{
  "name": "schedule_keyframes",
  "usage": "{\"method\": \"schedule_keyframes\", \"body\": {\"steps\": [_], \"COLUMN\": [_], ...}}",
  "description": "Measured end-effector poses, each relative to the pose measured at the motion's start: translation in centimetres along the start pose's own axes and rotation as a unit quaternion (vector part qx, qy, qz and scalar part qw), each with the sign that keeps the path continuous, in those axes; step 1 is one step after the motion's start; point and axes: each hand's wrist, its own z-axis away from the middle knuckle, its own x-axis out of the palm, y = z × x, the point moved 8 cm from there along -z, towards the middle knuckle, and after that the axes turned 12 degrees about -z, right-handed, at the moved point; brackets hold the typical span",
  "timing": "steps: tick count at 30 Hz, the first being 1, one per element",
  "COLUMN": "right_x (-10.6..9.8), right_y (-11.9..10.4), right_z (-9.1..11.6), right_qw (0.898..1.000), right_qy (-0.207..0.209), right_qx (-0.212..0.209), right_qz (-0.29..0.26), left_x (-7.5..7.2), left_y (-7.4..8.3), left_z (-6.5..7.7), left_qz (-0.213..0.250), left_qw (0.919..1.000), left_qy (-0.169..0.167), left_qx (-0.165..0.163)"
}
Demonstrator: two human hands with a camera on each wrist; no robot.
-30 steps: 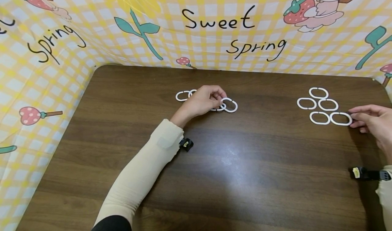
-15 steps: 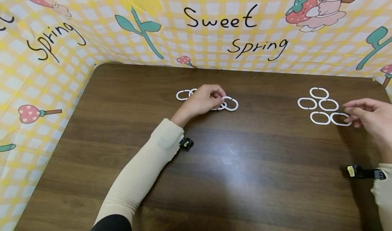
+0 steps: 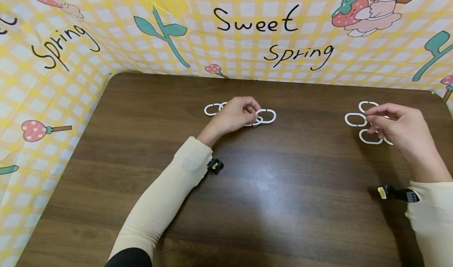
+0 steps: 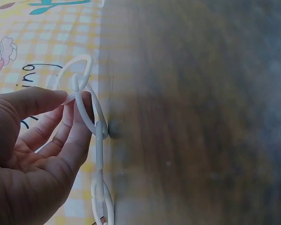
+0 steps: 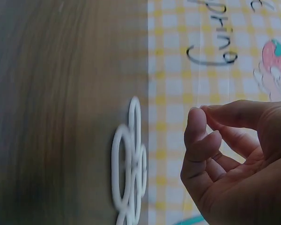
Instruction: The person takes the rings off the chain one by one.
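Observation:
A chain of white plastic links (image 3: 275, 116) lies at the back middle of the table. My left hand (image 3: 234, 115) covers its middle part and pinches a link between thumb and fingertips. In the left wrist view, interlocked links (image 4: 99, 150) hang along the fingers of the left hand (image 4: 47, 145), one standing up above the fingertips. At the right, my right hand (image 3: 403, 131) hovers over several loose white links (image 3: 347, 120), hiding part of them. Thumb and fingers are loosely bent and nothing shows between them. Beside the right hand (image 5: 239, 154) in the right wrist view, loose links (image 5: 115, 173) overlap along the line of sight.
The brown wooden table (image 3: 283, 212) has rounded back corners. A yellow checked cloth (image 3: 148, 54) with printed drawings and letters hangs behind it and along its left side. Both wrists carry a small black camera (image 3: 215, 166).
My right hand has moved left from the rightmost loose link to above the group. The end link of the chain by my left hand has swung slightly upward. The left hand has stayed nearly still.

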Motion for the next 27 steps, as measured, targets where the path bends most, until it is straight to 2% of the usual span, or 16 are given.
{"method": "schedule_keyframes", "body": {"steps": [7, 12, 18, 27], "right_x": [3.4, 5.5, 7.6, 10.7], "right_y": [-0.9, -1.4, -2.1, -3.0], "right_z": [-0.3, -0.6, -1.1, -1.1], "right_qw": [0.999, 0.998, 0.994, 0.990], "right_qy": [-0.043, -0.064, -0.101, -0.133], "right_qx": [0.012, -0.008, -0.031, -0.037], "right_qz": [-0.020, 0.010, -0.012, -0.018], "left_x": [0.1, 0.2, 0.0, 0.1], "left_y": [-0.1, -0.1, -0.1, -0.3], "left_z": [0.0, -0.1, -0.1, 0.0], "left_qz": [0.006, -0.002, -0.017, -0.010], "left_qw": [0.9999, 1.0000, 0.9998, 0.9997], "left_qy": [-0.003, -0.006, -0.006, -0.014], "left_qx": [-0.008, -0.007, -0.005, -0.016]}}
